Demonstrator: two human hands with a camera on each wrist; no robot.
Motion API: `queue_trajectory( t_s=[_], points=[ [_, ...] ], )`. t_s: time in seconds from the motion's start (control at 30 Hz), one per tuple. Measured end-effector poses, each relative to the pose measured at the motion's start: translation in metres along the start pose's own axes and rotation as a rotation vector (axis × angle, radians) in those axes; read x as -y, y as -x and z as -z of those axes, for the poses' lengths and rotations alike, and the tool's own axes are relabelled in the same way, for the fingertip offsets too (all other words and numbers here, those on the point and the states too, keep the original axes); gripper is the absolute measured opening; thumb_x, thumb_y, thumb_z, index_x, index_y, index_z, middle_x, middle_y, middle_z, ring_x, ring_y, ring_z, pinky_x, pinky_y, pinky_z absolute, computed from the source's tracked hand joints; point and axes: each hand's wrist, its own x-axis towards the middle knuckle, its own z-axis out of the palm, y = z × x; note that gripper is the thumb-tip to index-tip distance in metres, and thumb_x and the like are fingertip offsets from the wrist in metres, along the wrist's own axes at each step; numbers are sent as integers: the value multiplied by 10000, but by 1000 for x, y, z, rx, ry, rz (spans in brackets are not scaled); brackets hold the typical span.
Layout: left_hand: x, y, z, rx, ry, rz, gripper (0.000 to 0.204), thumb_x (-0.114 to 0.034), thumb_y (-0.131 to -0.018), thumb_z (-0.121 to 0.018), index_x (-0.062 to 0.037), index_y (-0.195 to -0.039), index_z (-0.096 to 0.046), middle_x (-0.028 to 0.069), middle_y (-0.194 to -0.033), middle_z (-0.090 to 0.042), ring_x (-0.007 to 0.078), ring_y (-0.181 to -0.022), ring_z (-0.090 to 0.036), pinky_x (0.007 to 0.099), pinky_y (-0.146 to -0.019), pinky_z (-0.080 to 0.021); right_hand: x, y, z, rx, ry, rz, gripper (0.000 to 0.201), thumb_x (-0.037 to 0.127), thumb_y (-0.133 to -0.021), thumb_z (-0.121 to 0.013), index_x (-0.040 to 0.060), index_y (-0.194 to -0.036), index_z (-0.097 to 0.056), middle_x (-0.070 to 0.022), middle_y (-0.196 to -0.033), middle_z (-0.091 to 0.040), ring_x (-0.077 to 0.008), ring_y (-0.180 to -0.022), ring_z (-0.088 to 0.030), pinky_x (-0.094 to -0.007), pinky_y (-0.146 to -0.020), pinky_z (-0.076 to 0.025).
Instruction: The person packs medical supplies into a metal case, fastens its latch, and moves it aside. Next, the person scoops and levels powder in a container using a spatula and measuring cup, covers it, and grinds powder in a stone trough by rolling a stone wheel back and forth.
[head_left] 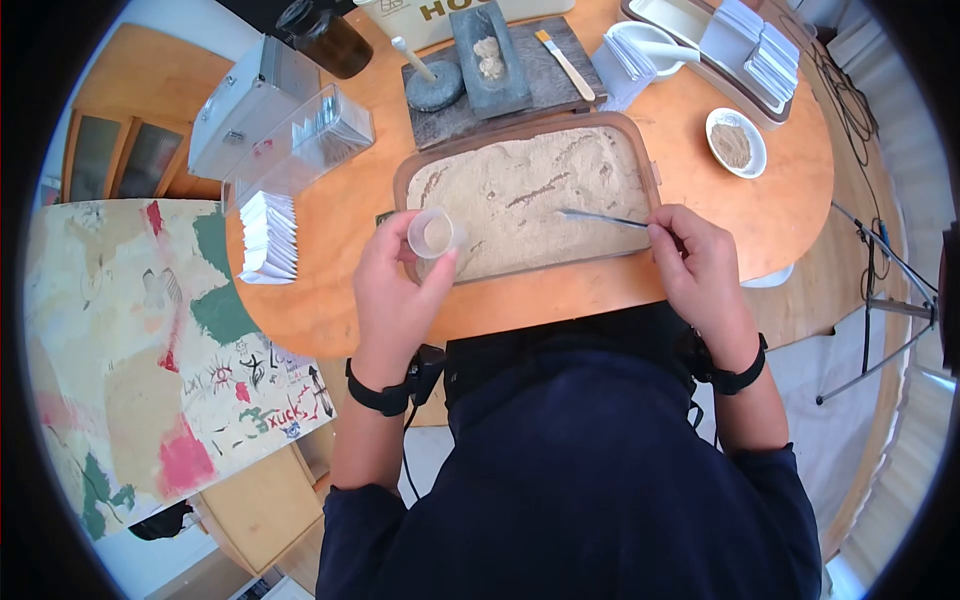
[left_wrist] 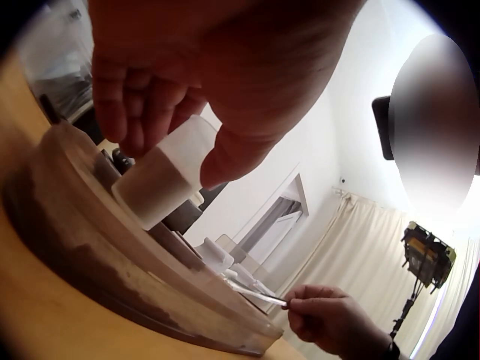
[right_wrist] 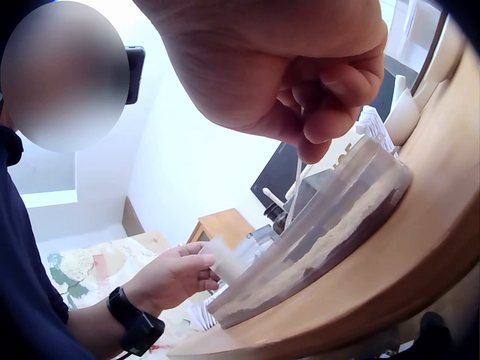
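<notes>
A small translucent cup with pale powder inside is held by the left hand over the left front corner of a plastic tub. In the left wrist view the cup leans between thumb and fingers of the left hand. The tub holds pale powder with grooves in its surface. The right hand pinches the end of a thin metal tool at the tub's right edge; its tip reaches over the powder. In the right wrist view the right hand has its fingers curled round the tool.
Behind the tub, a dark board bears a stone trough, a round stone and a brush. Folded papers and a clear box stand left. At right are a powder bowl and a tray of papers.
</notes>
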Motion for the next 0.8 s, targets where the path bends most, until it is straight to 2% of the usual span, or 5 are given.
queue_trajectory(
  t_s=[0.1, 0.17, 0.4, 0.6, 0.8],
  points=[
    [-2, -2, -4, 41, 83, 55, 370, -88, -814, -748, -11, -1146, -605, 75, -1024, -667, 144, -896, -638, 287, -806, -512, 4, -3, 0, -16, 10, 26, 60, 46, -873, -626, 7, -887, -669, -168, -691, -635, -294, -571, -616, -349, -559, -486],
    [2, -5, -6, -23, 144, 71, 370, -82, -827, -738, 3, -1160, -599, 67, -1036, -669, 126, -895, -642, 274, -806, -518, 3, -6, 1, -25, 24, 39, 60, 47, -872, -627, 9, -888, -671, -168, -692, -636, -299, -573, -618, -352, -560, -488],
    [4, -16, 9, -71, 203, 108, 386, -75, -838, -731, 9, -1187, -589, 62, -1055, -667, 109, -896, -639, 256, -780, -525, 2, 1, 2, -16, 49, 11, 58, 51, -869, -633, 15, -888, -674, -170, -688, -637, -312, -581, -624, -362, -561, -494],
    [-6, -17, -1, -2, 174, 33, 391, -66, -830, -738, 8, -1184, -588, 63, -1093, -652, 128, -923, -630, 274, -823, -503, 9, -8, 1, -52, 78, 81, 53, 59, -864, -625, 32, -861, -670, -168, -681, -638, -328, -601, -642, -388, -562, -503],
    [-21, -19, -10, -36, 235, -106, 403, -68, -822, -745, 4, -1187, -590, 59, -1082, -651, 122, -928, -626, 270, -840, -489, 23, -16, -8, -8, 133, 118, 54, 71, -858, -609, 57, -858, -661, -155, -687, -649, -342, -627, -652, -416, -571, -513]
  ],
)
